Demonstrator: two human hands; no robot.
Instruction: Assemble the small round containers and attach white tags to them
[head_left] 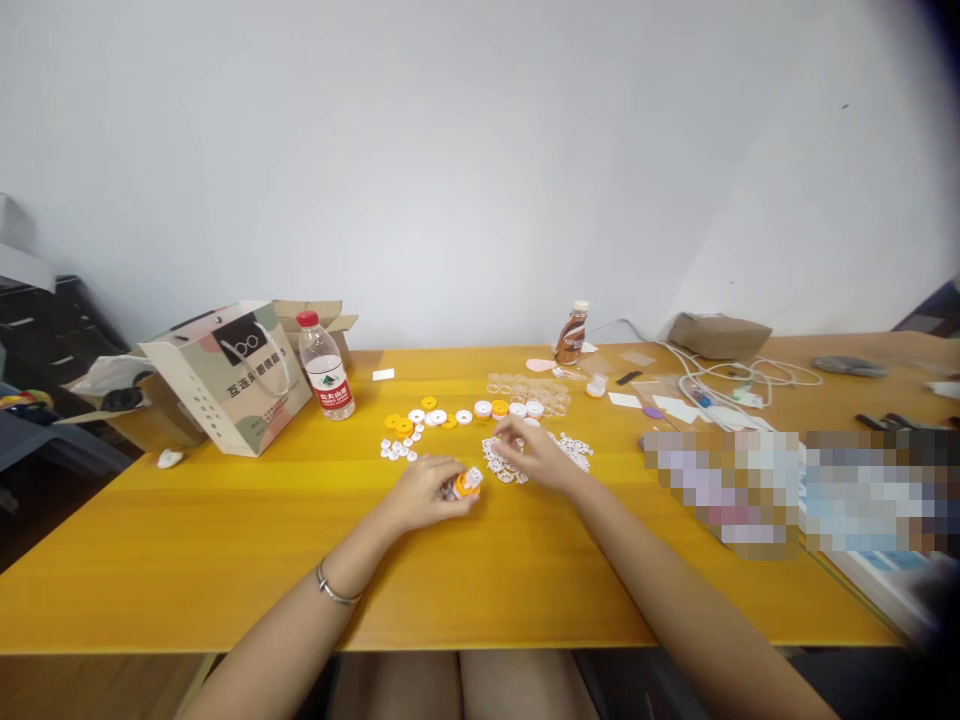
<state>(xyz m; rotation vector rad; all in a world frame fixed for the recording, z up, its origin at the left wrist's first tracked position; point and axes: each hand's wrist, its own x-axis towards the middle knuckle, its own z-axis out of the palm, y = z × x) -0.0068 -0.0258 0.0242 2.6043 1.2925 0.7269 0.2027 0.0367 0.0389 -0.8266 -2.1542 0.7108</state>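
Observation:
My left hand [431, 492] is wrapped round a small round piece with an orange ring and a white top [469, 482], held just above the table. Over a spread of small white cut-out pieces [510, 474], my right hand [534, 452] has its fingers bent together; whatever may be between the fingertips is too small to make out. Beyond the hands runs a row of white and orange discs [517, 409]. Small white caps [397, 450] lie left of them, near my left hand. Clear plastic cups [551, 400] stand grouped behind the row.
A paper bag [225, 400] and a red-capped water bottle [327, 375] stand at the left, with an open carton behind. A brown drink bottle [573, 335] is at the back. White cables [690, 375], paper slips [679, 408] and a brown package [718, 335] lie to the right.

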